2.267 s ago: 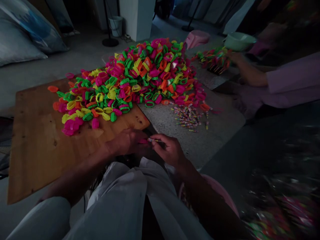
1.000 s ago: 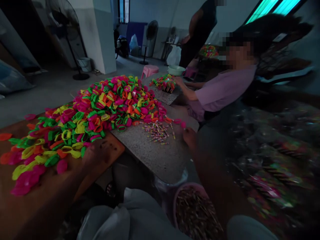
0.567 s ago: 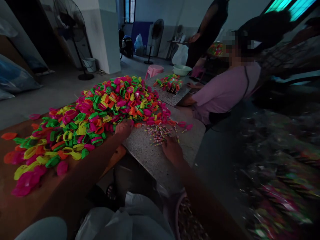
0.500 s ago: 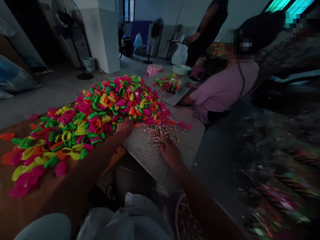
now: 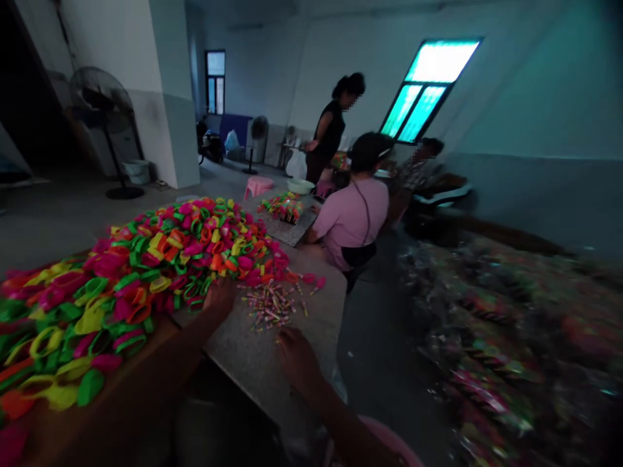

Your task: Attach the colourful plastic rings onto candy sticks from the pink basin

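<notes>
My left hand [image 5: 220, 298] is at the near edge of a large heap of bright plastic band-shaped pieces [image 5: 195, 240] in pink, green, yellow and orange. Its fingers are dark and partly hidden, so I cannot tell whether they grip a piece. My right hand [image 5: 296, 355] is low over the grey speckled tabletop [image 5: 253, 376], with its fingers drawn together. A tiny yellowish spot shows at those fingertips, too small to name. Just beyond that hand, several small printed paper-wrapped sticks [image 5: 270, 305] lie in a loose scatter between the heap and the table's right side.
A person in a pink shirt [image 5: 357, 207] sits beyond the table's far right, by a second board [image 5: 287, 227] with more pieces. Clear bags of coloured goods [image 5: 501, 363] cover the right floor. A pink tub rim [image 5: 389, 441] shows below my right arm. A fan [image 5: 104, 123] stands left.
The view has swung right and up, so the heap and table sit further left and lower. My right hand has drawn back slightly from the wrapped sticks; my left hand stays by the heap.
</notes>
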